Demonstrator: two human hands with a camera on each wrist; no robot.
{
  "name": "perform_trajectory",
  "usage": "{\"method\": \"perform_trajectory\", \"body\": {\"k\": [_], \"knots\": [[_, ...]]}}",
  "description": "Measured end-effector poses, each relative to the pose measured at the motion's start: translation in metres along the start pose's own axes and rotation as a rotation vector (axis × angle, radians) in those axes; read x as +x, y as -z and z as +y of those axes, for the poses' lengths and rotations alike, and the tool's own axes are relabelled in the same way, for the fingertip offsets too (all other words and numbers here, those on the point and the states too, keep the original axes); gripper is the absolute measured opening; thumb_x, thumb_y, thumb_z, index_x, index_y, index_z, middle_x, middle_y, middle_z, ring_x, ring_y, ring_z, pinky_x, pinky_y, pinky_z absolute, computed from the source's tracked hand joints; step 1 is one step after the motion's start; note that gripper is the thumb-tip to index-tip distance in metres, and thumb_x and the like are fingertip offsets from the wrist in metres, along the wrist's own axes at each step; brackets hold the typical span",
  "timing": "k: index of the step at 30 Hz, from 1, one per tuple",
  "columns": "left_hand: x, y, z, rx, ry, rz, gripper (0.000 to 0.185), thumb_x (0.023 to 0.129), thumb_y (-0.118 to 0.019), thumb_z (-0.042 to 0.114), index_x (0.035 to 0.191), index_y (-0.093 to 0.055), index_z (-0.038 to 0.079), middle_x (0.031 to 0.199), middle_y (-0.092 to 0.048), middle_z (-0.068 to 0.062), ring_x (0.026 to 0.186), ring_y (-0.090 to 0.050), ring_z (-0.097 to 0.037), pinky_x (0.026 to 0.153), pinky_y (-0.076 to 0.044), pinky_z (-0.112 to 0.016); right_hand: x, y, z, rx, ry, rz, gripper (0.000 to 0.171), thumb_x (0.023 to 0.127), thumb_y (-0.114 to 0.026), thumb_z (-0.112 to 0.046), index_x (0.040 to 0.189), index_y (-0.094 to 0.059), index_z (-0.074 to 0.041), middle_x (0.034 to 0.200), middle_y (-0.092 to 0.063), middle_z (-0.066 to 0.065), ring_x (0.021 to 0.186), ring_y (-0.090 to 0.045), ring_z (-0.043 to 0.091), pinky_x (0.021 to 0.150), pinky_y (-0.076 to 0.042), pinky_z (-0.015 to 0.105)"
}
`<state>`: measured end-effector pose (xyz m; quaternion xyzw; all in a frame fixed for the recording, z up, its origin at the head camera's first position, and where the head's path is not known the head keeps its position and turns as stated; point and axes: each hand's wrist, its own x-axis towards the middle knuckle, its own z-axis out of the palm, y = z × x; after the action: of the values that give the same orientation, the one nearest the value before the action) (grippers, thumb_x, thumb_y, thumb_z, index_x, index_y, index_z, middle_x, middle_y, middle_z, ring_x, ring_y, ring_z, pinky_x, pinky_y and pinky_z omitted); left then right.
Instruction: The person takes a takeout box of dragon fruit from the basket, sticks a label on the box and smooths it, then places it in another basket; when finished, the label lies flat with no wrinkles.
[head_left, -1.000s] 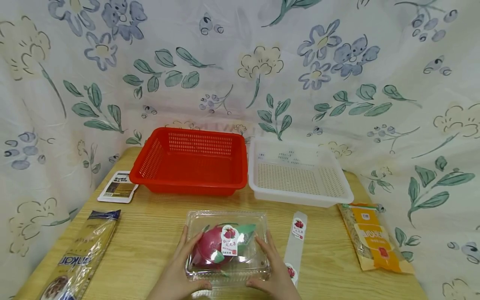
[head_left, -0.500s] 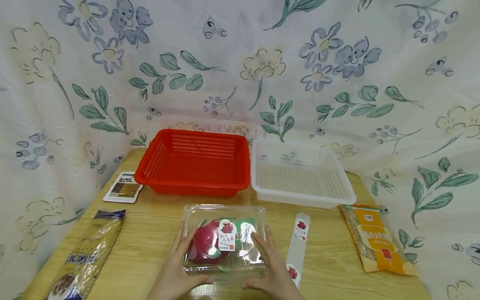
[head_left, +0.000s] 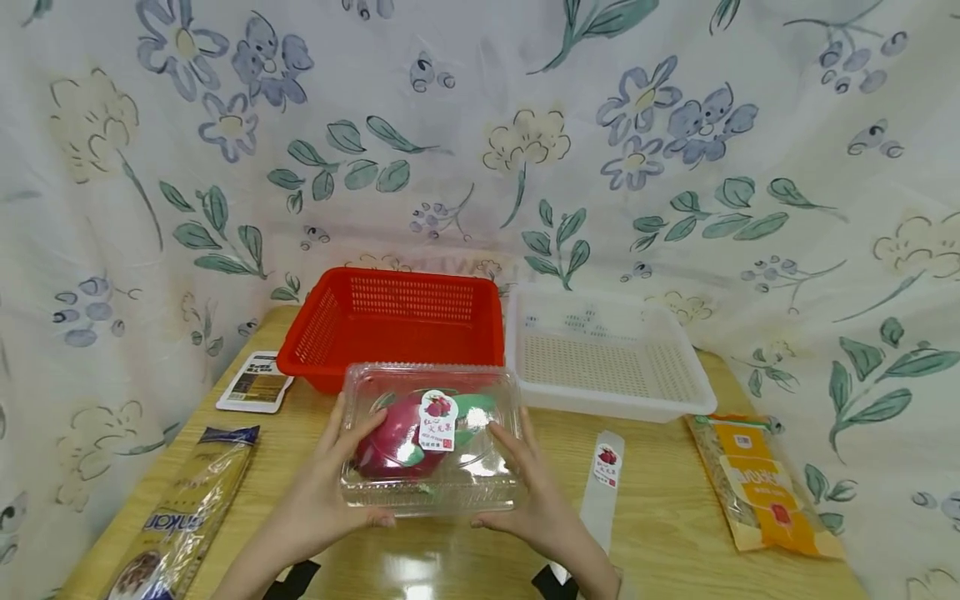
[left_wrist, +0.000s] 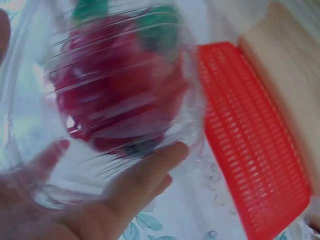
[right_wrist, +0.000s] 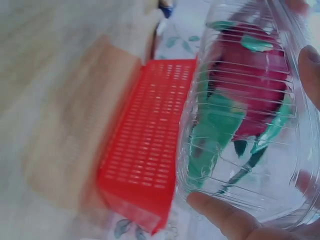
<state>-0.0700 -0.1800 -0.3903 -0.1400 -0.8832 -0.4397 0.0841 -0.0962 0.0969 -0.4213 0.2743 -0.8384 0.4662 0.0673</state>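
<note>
Clear clamshell box (head_left: pixel 431 467) of red dragon fruit (head_left: pixel 393 446), grasped by left hand (head_left: pixel 322 500) at 9 o'clock and right hand (head_left: pixel 536 508) at 3 o'clock, red basket (head_left: pixel 390 321) at 12.

Red basket (head_left: pixel 390 337), white basket (head_left: pixel 607 358), two noodle packs (head_left: pixel 180 521) (head_left: pixel 765 483), card (head_left: pixel 257 382), label strip (head_left: pixel 603 487), floral cloth (head_left: pixel 675 167).

Bright, even light; table (head_left: pixel 420 575) glare; wrist views blurred.

Wooden table (head_left: pixel 660 533), red basket (head_left: pixel 393 329), white basket (head_left: pixel 603 354), card (head_left: pixel 257 382), two noodle packets (head_left: pixel 183 517) (head_left: pixel 765 487), label strip (head_left: pixel 602 492)
</note>
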Motion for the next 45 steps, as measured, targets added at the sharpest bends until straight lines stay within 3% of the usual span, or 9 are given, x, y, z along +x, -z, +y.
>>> {"method": "perform_trajectory", "body": {"k": [5,11,14,17,21,25,29,36,45], "knots": [[-0.003,0.002,0.005,-0.033,-0.028,0.082,0.092,0.056,-0.092,0.028,0.138,-0.053,0.024,0.164,-0.001,-0.016,0.136,-0.022,-0.063,0.09,-0.041,-0.072,0.013,0.007,-0.001,-0.007,0.034,0.004,0.102,0.061,-0.091,-0.017,0.148,-0.038,-0.015,0.16,-0.009,0.028,0.136,-0.03,0.056,0.09,-0.053,0.052],[-0.001,-0.002,0.003,0.003,-0.079,0.174,0.082,0.054,-0.093,0.021,0.128,-0.058,0.017,0.163,-0.006,-0.017,0.137,-0.024,-0.06,0.09,-0.045,-0.061,0.033,0.013,-0.003,0.13,0.039,0.007,0.093,0.066,-0.088,-0.01,0.146,-0.041,-0.008,0.161,-0.01,0.024,0.137,-0.035,0.05,0.09,-0.055,0.044],[0.005,0.0,0.001,-0.067,0.0,0.187,0.073,0.061,-0.091,0.017,0.127,-0.059,0.012,0.164,-0.005,-0.013,0.139,-0.021,-0.058,0.095,-0.046,-0.054,0.043,0.013,-0.005,0.128,0.033,0.02,0.09,0.066,-0.088,-0.009,0.144,-0.044,-0.012,0.162,-0.012,0.019,0.141,-0.032,0.045,0.092,-0.054,0.041],[0.013,0.007,0.0,-0.152,0.083,0.21,0.065,0.067,-0.088,0.015,0.125,-0.06,0.009,0.164,-0.004,-0.012,0.144,-0.013,-0.054,0.104,-0.037,-0.063,0.054,0.011,-0.01,0.052,0.047,0.03,0.089,0.065,-0.089,-0.011,0.143,-0.046,-0.015,0.163,-0.012,0.016,0.145,-0.024,0.042,0.099,-0.049,0.048],[0.022,0.017,-0.002,-0.087,0.098,0.189,0.075,0.063,-0.091,0.016,0.128,-0.055,0.01,0.162,-0.007,-0.022,0.147,-0.007,-0.049,0.101,-0.033,-0.071,0.067,0.011,-0.014,-0.007,0.068,0.03,0.087,0.064,-0.09,-0.01,0.141,-0.048,-0.012,0.162,-0.014,0.016,0.148,-0.02,0.04,0.105,-0.041,0.059],[0.025,0.021,-0.005,0.006,0.064,0.168,0.084,0.06,-0.091,0.006,0.134,-0.051,0.011,0.159,-0.012,-0.029,0.144,-0.014,-0.054,0.09,-0.049,-0.059,0.074,0.012,-0.015,-0.005,0.069,0.031,0.084,0.064,-0.089,-0.008,0.138,-0.05,-0.009,0.162,-0.016,0.016,0.148,-0.02,0.038,0.105,-0.039,0.059],[0.029,0.02,-0.012,0.016,0.003,0.251,0.074,0.062,-0.087,-0.004,0.129,-0.058,0.01,0.156,-0.023,-0.03,0.142,-0.021,-0.054,0.087,-0.049,-0.054,0.079,0.01,-0.015,-0.008,0.069,0.025,0.082,0.065,-0.089,-0.01,0.137,-0.051,-0.01,0.162,-0.015,0.015,0.148,-0.021,0.039,0.104,-0.043,0.056],[0.047,0.024,-0.024,-0.061,0.017,0.385,0.056,0.07,-0.085,0.001,0.121,-0.064,0.005,0.156,-0.031,-0.02,0.142,-0.031,-0.044,0.088,-0.038,-0.005,0.099,0.004,-0.011,0.058,0.068,0.073,0.071,0.071,-0.085,-0.011,0.134,-0.052,-0.01,0.162,-0.018,0.013,0.148,-0.022,0.036,0.108,-0.037,0.058],[0.093,0.043,-0.024,-0.031,0.003,0.447,0.048,0.072,-0.081,-0.001,0.117,-0.063,-0.001,0.152,-0.039,-0.019,0.119,-0.057,-0.046,0.074,-0.044,0.0,0.126,-0.007,-0.006,0.123,0.051,0.194,0.078,0.083,-0.076,-0.012,0.148,-0.033,-0.012,0.161,-0.019,0.013,0.142,-0.035,0.034,0.107,-0.042,0.053]]}}
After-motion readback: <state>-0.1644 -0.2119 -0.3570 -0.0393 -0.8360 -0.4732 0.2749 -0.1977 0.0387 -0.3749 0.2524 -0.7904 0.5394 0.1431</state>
